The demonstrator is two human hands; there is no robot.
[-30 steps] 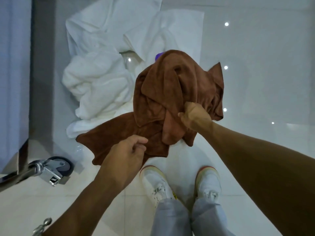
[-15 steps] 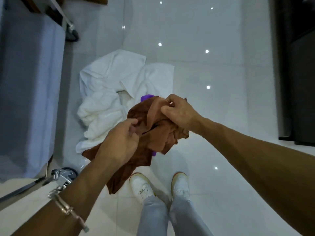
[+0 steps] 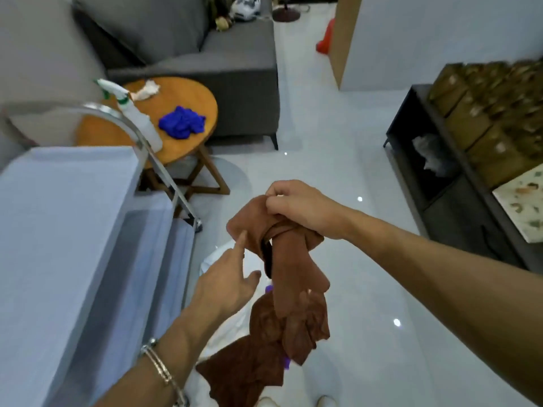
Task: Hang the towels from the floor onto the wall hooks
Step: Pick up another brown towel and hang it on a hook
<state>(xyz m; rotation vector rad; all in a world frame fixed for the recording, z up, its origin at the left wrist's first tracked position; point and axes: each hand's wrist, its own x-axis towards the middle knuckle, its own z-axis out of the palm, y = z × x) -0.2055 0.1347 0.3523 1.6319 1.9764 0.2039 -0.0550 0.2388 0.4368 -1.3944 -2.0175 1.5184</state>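
Observation:
A brown towel point(image 3: 293, 277) hangs bunched in the air in front of me, its lower end trailing toward my shoes. My right hand point(image 3: 299, 208) grips its top in a fist. My left hand point(image 3: 226, 282) is just left of the towel with fingers straight, the forefinger touching the upper fold. A little of the white towels point(image 3: 216, 257) on the floor shows behind my left hand; most of the pile is hidden. A bit of purple cloth point(image 3: 269, 288) peeks out beside the brown towel. No wall hooks are in view.
A grey-blue linen cart point(image 3: 67, 245) with a chrome rail point(image 3: 138, 133) stands close on my left. Beyond it is a round wooden table point(image 3: 194, 98) with a spray bottle point(image 3: 138, 116) and blue gloves point(image 3: 182, 122), then a grey sofa point(image 3: 229, 63). A dark shelf unit point(image 3: 458, 189) lines the right.
The view has swung up from the floor to the room. The brown towel has been lifted off the pile, and my left hand has let go and opened beside it.

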